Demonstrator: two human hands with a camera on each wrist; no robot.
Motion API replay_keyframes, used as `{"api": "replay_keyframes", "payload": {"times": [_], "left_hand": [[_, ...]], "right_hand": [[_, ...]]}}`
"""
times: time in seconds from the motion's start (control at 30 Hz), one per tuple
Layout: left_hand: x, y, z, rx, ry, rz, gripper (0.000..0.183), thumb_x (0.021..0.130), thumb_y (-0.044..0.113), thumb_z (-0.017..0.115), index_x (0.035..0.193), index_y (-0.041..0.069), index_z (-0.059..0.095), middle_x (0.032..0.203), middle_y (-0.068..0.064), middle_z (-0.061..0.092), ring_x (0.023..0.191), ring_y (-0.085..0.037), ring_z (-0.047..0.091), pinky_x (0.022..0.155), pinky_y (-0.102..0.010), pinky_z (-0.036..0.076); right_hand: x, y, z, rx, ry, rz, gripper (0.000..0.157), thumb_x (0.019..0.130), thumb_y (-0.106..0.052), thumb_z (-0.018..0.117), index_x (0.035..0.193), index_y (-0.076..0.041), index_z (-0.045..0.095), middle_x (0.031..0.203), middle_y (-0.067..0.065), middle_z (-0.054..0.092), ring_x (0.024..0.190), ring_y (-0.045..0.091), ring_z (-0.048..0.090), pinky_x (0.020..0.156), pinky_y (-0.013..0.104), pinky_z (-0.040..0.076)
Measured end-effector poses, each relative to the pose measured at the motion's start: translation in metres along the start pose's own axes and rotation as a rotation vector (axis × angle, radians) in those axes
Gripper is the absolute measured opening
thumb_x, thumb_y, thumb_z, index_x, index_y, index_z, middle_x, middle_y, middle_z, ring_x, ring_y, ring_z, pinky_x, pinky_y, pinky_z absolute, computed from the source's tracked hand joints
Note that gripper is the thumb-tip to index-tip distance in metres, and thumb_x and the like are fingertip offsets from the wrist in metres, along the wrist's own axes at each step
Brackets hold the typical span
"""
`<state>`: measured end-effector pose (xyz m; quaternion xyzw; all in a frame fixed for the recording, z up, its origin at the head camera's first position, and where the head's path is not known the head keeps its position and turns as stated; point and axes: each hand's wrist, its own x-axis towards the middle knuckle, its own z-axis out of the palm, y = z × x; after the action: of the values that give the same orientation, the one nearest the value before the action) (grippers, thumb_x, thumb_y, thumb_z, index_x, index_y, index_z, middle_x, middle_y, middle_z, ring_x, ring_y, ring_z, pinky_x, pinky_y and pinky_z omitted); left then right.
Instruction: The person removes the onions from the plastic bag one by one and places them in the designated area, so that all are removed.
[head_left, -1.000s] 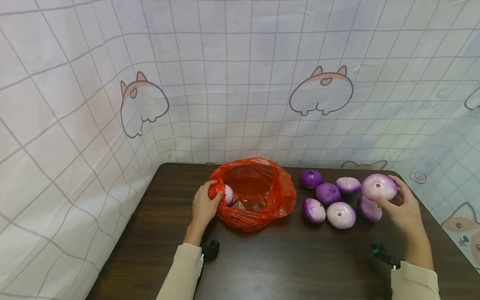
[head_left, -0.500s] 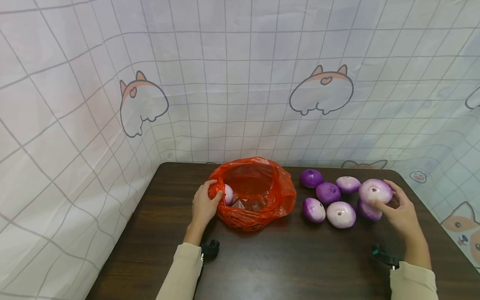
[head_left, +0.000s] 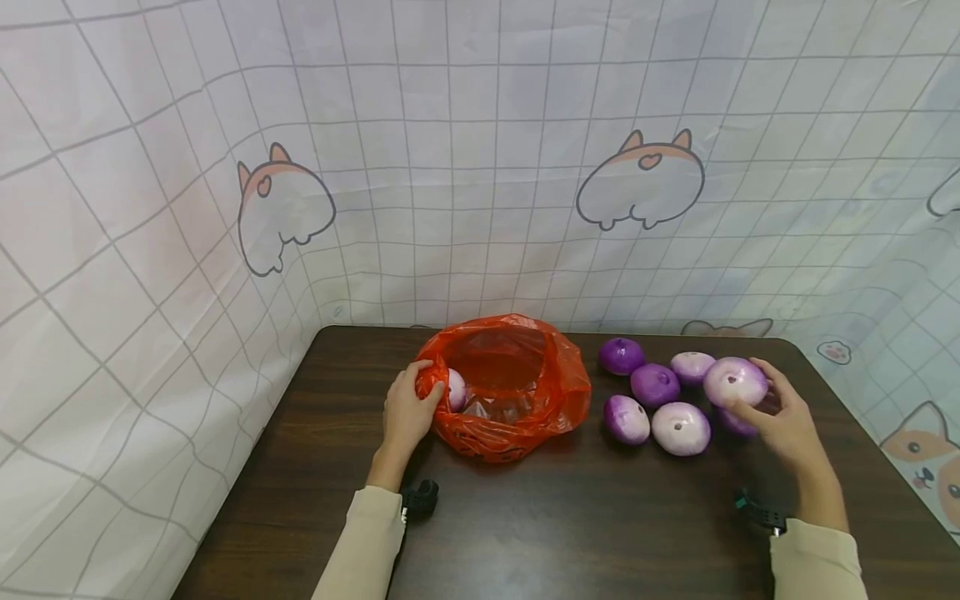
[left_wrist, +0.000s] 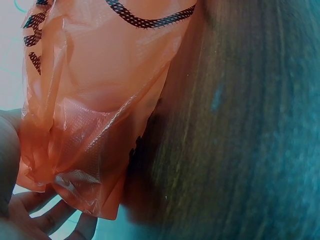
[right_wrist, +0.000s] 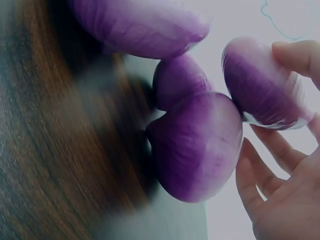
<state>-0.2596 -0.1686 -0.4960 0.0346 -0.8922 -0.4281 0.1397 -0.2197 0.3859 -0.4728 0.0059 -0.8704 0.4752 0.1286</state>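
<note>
A red plastic bag (head_left: 566,392) stands with its mouth wide at the middle back of the table. My left hand (head_left: 407,417) grips the bag's left rim, and a purple-and-white onion (head_left: 456,389) shows just inside that side. In the left wrist view, thumb and fingers bunch the thin bag wall (left_wrist: 95,65). On the right, my right hand (head_left: 783,425) holds another purple-and-white onion (head_left: 735,381) between thumb and fingers. That held onion (right_wrist: 260,82) is above the group and partly covers an onion (head_left: 737,423) below it.
Several more onions lie loosely grouped right of the bag, among them a dark purple one (head_left: 621,356) at the back and a pale one (head_left: 681,429) in front. A patterned cloth (head_left: 480,208) hangs behind the dark wooden table (head_left: 570,525).
My right hand has moved left and slightly down with the onion in its grip, over the right end of the group. My left hand keeps its hold on the bag.
</note>
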Motion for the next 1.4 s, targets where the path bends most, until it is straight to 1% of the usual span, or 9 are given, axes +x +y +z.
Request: {"api": "replay_keyframes", "payload": {"times": [0.17,0.33,0.6,0.9,1.0,1.07,1.17,1.2,1.4], "left_hand": [[0.000,0.000,0.000,0.004,0.001,-0.002,0.043,0.095,0.033,0.070,0.136,0.022,0.060,0.130,-0.014,0.064,0.121,-0.038,0.060,0.103,-0.060,0.049],[0.000,-0.001,0.001,0.007,0.003,-0.001,0.043,0.095,0.032,0.071,0.136,0.022,0.060,0.129,-0.014,0.064,0.120,-0.038,0.060,0.102,-0.060,0.049],[0.000,0.000,0.001,0.002,0.005,-0.003,0.043,0.095,0.033,0.071,0.136,0.022,0.060,0.129,-0.014,0.064,0.119,-0.038,0.060,0.101,-0.060,0.049],[-0.001,0.001,0.000,-0.003,-0.007,-0.007,0.044,0.096,0.033,0.070,0.137,0.022,0.059,0.131,-0.013,0.063,0.121,-0.036,0.060,0.102,-0.061,0.049],[-0.001,0.001,0.000,-0.008,-0.010,-0.009,0.044,0.096,0.033,0.070,0.137,0.022,0.059,0.131,-0.013,0.063,0.121,-0.037,0.060,0.103,-0.061,0.049],[-0.002,0.001,0.000,-0.008,-0.011,-0.011,0.043,0.096,0.034,0.069,0.137,0.022,0.059,0.131,-0.013,0.063,0.121,-0.037,0.060,0.103,-0.061,0.049],[-0.001,0.001,0.000,-0.004,-0.009,-0.010,0.044,0.096,0.033,0.070,0.137,0.022,0.060,0.131,-0.013,0.063,0.121,-0.037,0.060,0.102,-0.060,0.049],[-0.001,0.001,0.000,-0.002,-0.008,-0.010,0.044,0.096,0.033,0.070,0.137,0.022,0.060,0.130,-0.013,0.063,0.121,-0.037,0.060,0.102,-0.060,0.049],[0.000,0.001,0.000,0.008,-0.003,-0.010,0.044,0.095,0.033,0.070,0.136,0.022,0.060,0.130,-0.014,0.064,0.121,-0.037,0.060,0.102,-0.059,0.049]], "right_hand": [[0.002,0.001,0.006,0.018,-0.008,-0.050,0.075,0.095,-0.016,0.072,0.160,-0.018,0.033,0.117,-0.030,0.046,0.100,-0.013,0.051,0.079,0.003,0.044],[0.003,0.000,0.010,-0.005,-0.023,-0.039,0.076,0.095,-0.021,0.073,0.160,-0.018,0.033,0.119,-0.028,0.046,0.102,-0.009,0.047,0.080,0.004,0.041],[0.005,-0.006,0.017,-0.048,-0.074,-0.024,0.079,0.095,-0.025,0.073,0.161,-0.014,0.030,0.139,0.017,0.048,0.107,-0.014,0.042,0.083,0.002,0.038],[0.006,-0.003,0.022,-0.090,-0.131,-0.054,0.078,0.095,-0.025,0.073,0.159,-0.009,0.032,0.143,0.025,0.049,0.106,-0.017,0.041,0.083,0.002,0.036],[0.005,-0.005,0.022,-0.134,-0.138,-0.059,0.077,0.094,-0.027,0.074,0.158,-0.010,0.034,0.144,0.028,0.050,0.113,-0.003,0.048,0.089,0.015,0.041],[0.005,-0.007,0.022,-0.150,-0.141,-0.062,0.078,0.094,-0.028,0.074,0.158,-0.010,0.034,0.146,0.031,0.049,0.120,0.018,0.054,0.097,0.033,0.045],[0.005,-0.008,0.022,-0.156,-0.146,-0.067,0.079,0.093,-0.028,0.075,0.158,-0.007,0.034,0.147,0.036,0.047,0.126,0.047,0.049,0.097,0.062,0.042],[0.006,-0.008,0.023,-0.153,-0.148,-0.070,0.079,0.093,-0.027,0.075,0.157,-0.006,0.034,0.147,0.037,0.046,0.127,0.052,0.048,0.096,0.068,0.040],[0.008,-0.006,0.023,-0.191,-0.149,-0.067,0.080,0.091,-0.031,0.076,0.156,-0.005,0.037,0.146,0.041,0.045,0.131,0.060,0.044,0.095,0.078,0.031]]}}
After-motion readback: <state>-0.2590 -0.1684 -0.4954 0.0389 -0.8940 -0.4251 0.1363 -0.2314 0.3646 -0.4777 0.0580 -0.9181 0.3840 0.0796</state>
